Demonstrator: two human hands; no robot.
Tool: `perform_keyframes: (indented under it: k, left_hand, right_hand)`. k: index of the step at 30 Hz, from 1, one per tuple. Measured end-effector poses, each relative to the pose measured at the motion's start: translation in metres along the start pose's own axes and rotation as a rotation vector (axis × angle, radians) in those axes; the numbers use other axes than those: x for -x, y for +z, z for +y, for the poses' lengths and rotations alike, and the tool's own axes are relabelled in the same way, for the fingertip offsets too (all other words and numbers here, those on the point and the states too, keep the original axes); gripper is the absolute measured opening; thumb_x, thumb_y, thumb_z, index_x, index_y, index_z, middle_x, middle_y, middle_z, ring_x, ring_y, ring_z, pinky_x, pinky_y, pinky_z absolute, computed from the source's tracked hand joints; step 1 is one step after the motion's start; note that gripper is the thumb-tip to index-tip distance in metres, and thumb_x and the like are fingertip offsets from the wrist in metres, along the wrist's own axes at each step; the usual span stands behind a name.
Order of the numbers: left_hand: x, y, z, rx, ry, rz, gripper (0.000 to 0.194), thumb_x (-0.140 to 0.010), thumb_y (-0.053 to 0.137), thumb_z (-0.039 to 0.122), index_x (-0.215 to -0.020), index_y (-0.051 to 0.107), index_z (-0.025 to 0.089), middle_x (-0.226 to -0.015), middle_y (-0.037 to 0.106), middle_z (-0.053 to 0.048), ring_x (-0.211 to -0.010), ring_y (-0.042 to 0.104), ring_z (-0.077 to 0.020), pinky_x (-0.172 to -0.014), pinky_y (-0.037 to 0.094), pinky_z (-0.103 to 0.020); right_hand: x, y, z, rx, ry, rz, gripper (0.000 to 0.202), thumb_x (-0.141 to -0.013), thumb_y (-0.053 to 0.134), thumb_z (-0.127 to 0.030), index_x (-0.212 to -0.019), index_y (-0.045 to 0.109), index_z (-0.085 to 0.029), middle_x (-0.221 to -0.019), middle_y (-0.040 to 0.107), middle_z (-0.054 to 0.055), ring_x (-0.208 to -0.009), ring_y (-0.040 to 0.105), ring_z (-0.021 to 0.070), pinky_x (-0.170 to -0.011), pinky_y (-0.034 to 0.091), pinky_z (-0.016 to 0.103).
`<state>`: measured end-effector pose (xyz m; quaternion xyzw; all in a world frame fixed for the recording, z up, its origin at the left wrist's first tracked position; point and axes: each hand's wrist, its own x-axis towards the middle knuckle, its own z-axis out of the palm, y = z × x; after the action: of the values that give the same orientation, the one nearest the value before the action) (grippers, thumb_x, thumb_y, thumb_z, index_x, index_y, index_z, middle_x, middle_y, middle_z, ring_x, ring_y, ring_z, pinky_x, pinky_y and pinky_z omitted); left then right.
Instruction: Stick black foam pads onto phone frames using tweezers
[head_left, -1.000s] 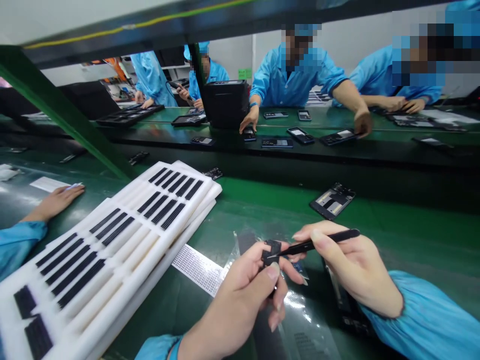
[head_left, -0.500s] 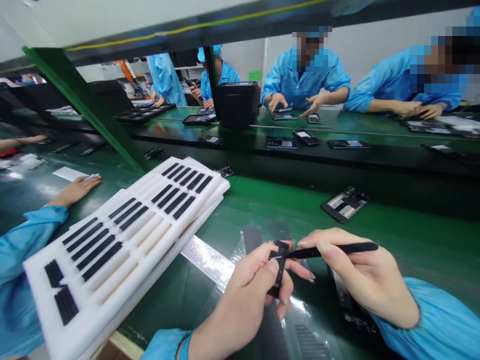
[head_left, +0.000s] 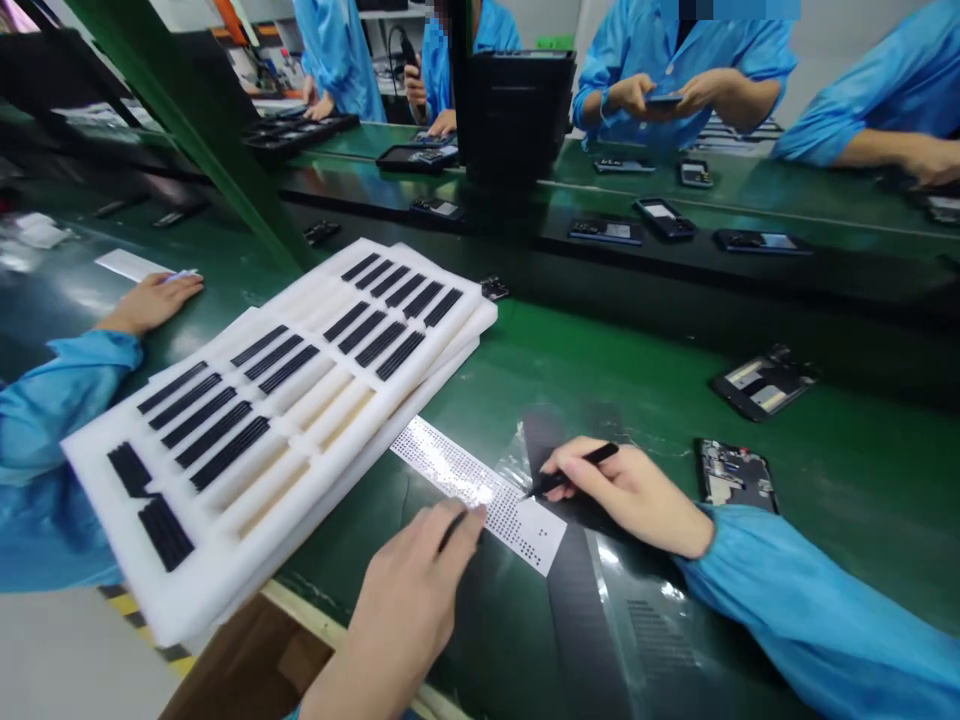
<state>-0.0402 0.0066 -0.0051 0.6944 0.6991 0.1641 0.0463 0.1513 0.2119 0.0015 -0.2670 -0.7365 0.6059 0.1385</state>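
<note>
A green workbench (head_left: 600, 355) stretched beneath everything. At ten o'clock from the dotted label sheet lay a white foam tray (head_left: 124, 525) of black strips. At seven o'clock, the left hand (head_left: 412, 580), back upward and fingers curled, pinched a slim black part (head_left: 451, 531). The dotted label sheet (head_left: 517, 520) lay flat between the hands. At three o'clock, the right hand (head_left: 626, 490) gripped black tweezers (head_left: 596, 456) penlike, tip slanting down at the dots.
</note>
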Motion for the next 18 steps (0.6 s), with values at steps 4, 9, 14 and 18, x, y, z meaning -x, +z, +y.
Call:
perform_keyframes:
  k: [4,9,14,18]
  left_hand:
    - [0.0,0.014,0.008,-0.233,0.178,-0.065,0.063,-0.075,0.04,-0.007,-0.129,0.061,0.016,-0.144,0.058,-0.011,-0.081,0.065,-0.0213,-0.068,0.058,-0.035]
    - [-0.003,0.023,0.01,-0.24,0.182,-0.168,0.067,-0.075,0.043,-0.007,-0.136,0.058,0.015,-0.145,0.058,-0.011,-0.084,0.066,-0.0214,-0.067,0.06,-0.034]
    - [-0.003,0.026,0.01,-0.226,0.209,-0.159,0.069,-0.074,0.04,-0.007,-0.139,0.055,0.013,-0.135,0.065,-0.013,-0.083,0.067,-0.0232,-0.064,0.06,-0.036]
    - [-0.005,0.028,0.009,-0.224,0.227,-0.153,0.068,-0.076,0.04,-0.007,-0.139,0.054,0.012,-0.13,0.067,-0.014,-0.084,0.068,-0.0239,-0.063,0.061,-0.036]
  right_hand:
    - [-0.001,0.018,0.01,0.023,-0.031,-0.031,0.043,-0.1,0.051,-0.052,-0.088,0.07,-0.015,-0.088,0.074,0.008,-0.075,0.075,0.0176,-0.073,0.063,0.027]
    - [-0.002,0.008,0.018,0.1,-0.045,-0.073,0.044,-0.102,0.049,-0.047,-0.083,0.074,-0.016,-0.091,0.074,0.009,-0.08,0.074,0.0177,-0.077,0.062,0.025]
    - [-0.002,0.007,0.019,0.145,-0.095,-0.064,0.044,-0.102,0.048,-0.044,-0.081,0.075,-0.016,-0.088,0.075,0.009,-0.079,0.073,0.0169,-0.076,0.061,0.025]
    - [-0.002,0.005,0.02,0.176,-0.131,-0.076,0.041,-0.103,0.048,-0.041,-0.083,0.075,-0.016,-0.088,0.075,0.009,-0.078,0.073,0.0171,-0.075,0.06,0.026]
